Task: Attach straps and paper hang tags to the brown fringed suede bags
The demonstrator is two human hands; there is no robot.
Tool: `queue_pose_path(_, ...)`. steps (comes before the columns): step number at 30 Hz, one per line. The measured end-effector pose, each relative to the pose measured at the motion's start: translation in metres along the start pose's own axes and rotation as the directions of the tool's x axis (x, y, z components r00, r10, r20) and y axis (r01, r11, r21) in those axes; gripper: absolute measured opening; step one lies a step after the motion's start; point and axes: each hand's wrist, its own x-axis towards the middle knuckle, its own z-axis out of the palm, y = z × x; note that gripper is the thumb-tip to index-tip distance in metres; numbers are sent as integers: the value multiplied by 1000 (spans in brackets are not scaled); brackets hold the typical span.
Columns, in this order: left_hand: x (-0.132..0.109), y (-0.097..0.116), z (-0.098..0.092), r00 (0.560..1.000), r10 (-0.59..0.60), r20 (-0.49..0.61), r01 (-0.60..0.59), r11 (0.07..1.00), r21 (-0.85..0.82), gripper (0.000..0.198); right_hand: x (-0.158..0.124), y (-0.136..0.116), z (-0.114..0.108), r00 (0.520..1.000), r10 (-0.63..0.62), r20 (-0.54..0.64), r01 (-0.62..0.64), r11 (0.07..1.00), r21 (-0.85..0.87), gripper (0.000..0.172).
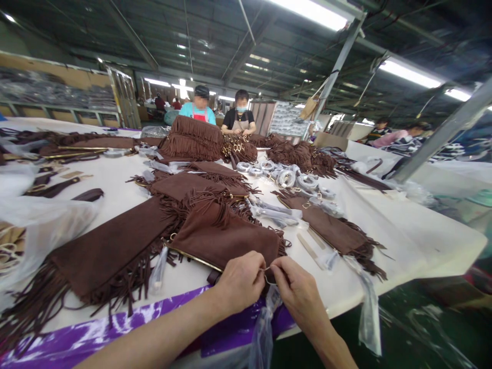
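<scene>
My left hand (243, 281) and my right hand (295, 287) meet at the near corner of a brown fringed bag (226, 233). Each pinches part of a thin pale string (269, 277), which forms a small loop between them. Under the loop hangs a clear plastic wrap (263, 325); what it covers is hard to make out. The bag lies flat, its gold zipper (196, 258) along the near edge running toward my left hand. At its left end, another plastic-wrapped piece (158, 269) hangs from the hardware.
More brown fringed bags lie on the white table (415, 230), including one at left (111, 251) and one at right (326, 223). Purple sheeting (103, 328) covers the near edge. Wrapped ring-shaped coils (286, 178) sit behind. Two people (239, 120) stand across the table.
</scene>
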Motion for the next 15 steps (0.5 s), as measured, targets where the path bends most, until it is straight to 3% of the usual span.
queue_pose_path(2,3,1,-1,998,-54,40,61,978,-201,7,1,1,0,997,83,6,-83,992,95,21)
queue_pose_path(4,7,2,-2,977,-169,133,214,807,-550,3,2,2,-2,966,234,108,-257,910,326,21)
queue_pose_path(5,8,1,-2,955,-218,199,294,648,-702,4,2,2,-5,935,301,186,-353,810,468,21)
queue_pose_path(7,10,-1,-2,914,-267,306,383,319,-867,9,1,4,-13,871,361,332,-484,522,702,23)
queue_pose_path(9,11,-4,-2,896,-268,353,393,108,-913,12,-2,8,-23,838,357,413,-517,275,811,22)
queue_pose_path(10,11,-5,-3,895,-256,365,387,38,-921,12,-4,10,-27,833,351,428,-514,201,834,23)
queue_pose_path(12,10,-6,-5,897,-225,380,376,-61,-925,10,-9,13,-35,835,338,435,-502,142,853,32)
queue_pose_path(15,8,-5,-8,891,-212,400,383,-117,-916,10,-17,16,-38,862,301,407,-470,178,865,48)
